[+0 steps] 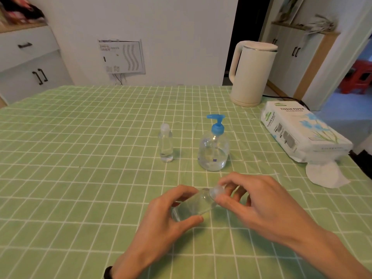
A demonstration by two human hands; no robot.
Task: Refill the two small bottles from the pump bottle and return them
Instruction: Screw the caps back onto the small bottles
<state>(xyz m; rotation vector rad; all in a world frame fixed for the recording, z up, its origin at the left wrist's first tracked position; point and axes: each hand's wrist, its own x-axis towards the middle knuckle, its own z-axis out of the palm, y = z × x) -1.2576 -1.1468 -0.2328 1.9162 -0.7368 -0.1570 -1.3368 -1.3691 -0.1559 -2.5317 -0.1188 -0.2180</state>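
Held small bottle (193, 206): clear plastic, tilted, lifted off the counter (80, 158) just in front of the pump bottle (213, 152). The left hand (166, 217) grips its body, fingers and thumb curled round it. The right hand (258, 201) pinches its cap (216, 192) between thumb and fingertips. The step appears to be cap work; whether it is going on or coming off cannot be told, nor can the fill level.

Handling, by judgement: light, thin-walled and smooth, so likely slippery if wet and liable to squirt if squeezed while uncapped. Best hold is round the mid-body, with the turning force kept on the cap.

Second small bottle (166, 144): upright and capped, left of the pump bottle, apart from it.

Pump bottle: upright, blue pump head, partly filled, spout pointing left.

Surroundings: an electric kettle (251, 73) stands behind the pump bottle to the right. A tissue paper pack (302, 131) lies right of it, with a loose tissue (326, 174) at the pack's near end. Nothing stands between the hands and the pump bottle.
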